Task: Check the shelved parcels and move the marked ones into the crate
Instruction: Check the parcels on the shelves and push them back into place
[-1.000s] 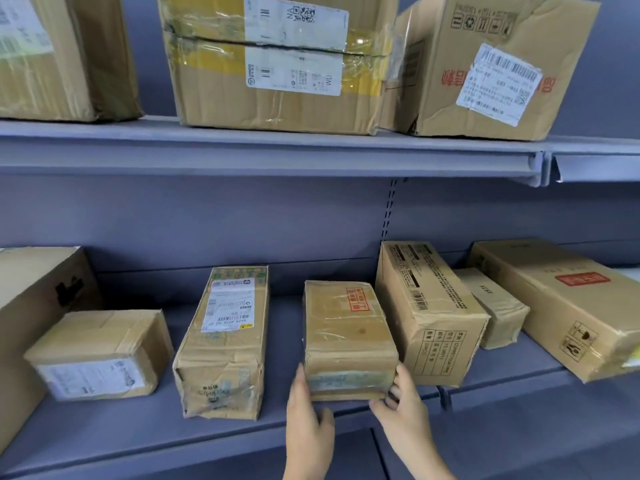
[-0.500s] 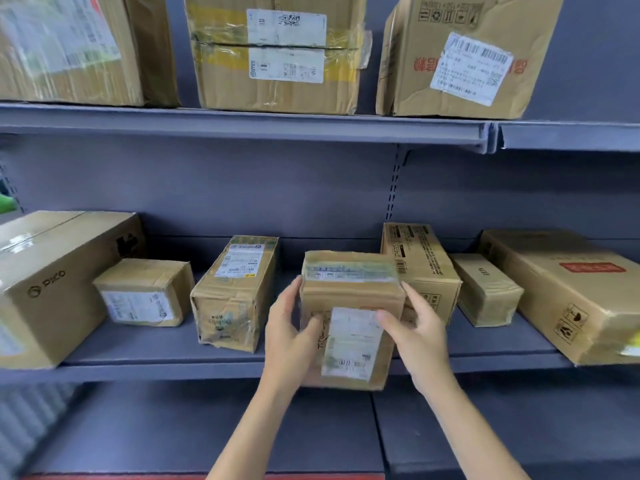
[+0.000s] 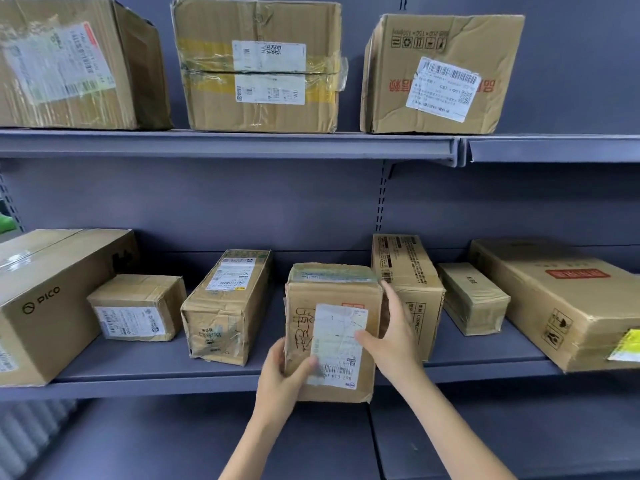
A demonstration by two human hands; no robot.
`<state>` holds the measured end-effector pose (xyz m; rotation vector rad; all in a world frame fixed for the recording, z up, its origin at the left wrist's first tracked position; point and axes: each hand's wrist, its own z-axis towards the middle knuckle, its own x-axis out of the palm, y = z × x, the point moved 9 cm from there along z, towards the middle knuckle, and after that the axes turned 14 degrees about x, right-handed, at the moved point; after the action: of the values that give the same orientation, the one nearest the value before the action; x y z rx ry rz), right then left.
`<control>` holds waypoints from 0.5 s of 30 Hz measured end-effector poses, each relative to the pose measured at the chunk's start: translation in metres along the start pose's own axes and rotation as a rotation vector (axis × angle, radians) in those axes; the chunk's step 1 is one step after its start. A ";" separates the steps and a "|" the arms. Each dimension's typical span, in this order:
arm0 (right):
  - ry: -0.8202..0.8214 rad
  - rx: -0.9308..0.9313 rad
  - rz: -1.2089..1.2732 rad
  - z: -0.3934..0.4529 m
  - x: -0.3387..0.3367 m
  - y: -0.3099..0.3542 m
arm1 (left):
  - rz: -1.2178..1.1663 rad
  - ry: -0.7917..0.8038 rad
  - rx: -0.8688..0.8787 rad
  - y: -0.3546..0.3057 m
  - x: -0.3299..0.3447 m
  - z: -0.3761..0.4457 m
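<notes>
I hold a small cardboard parcel (image 3: 332,299) upright in front of the middle shelf (image 3: 156,374), off its surface. Its face toward me carries a white shipping label and handwritten characters. My left hand (image 3: 282,379) grips its lower left corner, thumb over the label's bottom. My right hand (image 3: 391,336) clasps its right side, fingers on the label edge. No crate is in view.
Several other parcels stand on the middle shelf: a large PICO box (image 3: 52,299), a small box (image 3: 136,308), a tall labelled box (image 3: 227,306), a printed box (image 3: 410,282), a slim box (image 3: 472,297), a wide box (image 3: 568,303). Three big boxes fill the upper shelf (image 3: 225,143).
I lifted the small parcel off the shelf and tipped it up, so its labelled face turns toward me. My left hand slid down to its lower corner. The view pulled back.
</notes>
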<state>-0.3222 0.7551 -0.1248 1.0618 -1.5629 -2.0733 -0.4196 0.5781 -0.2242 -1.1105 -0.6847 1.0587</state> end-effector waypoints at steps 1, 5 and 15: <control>0.007 -0.064 -0.069 -0.001 0.001 0.010 | 0.040 -0.045 -0.041 0.010 -0.002 -0.005; 0.088 -0.245 -0.318 -0.002 0.015 0.033 | 0.002 -0.219 -0.270 0.045 0.000 -0.029; -0.056 -0.126 -0.262 0.003 -0.014 0.020 | -0.213 -0.319 -0.163 0.036 -0.001 -0.031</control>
<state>-0.3179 0.7593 -0.1005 1.2268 -1.3575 -2.3574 -0.4046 0.5679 -0.2682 -0.9890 -1.1356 1.0179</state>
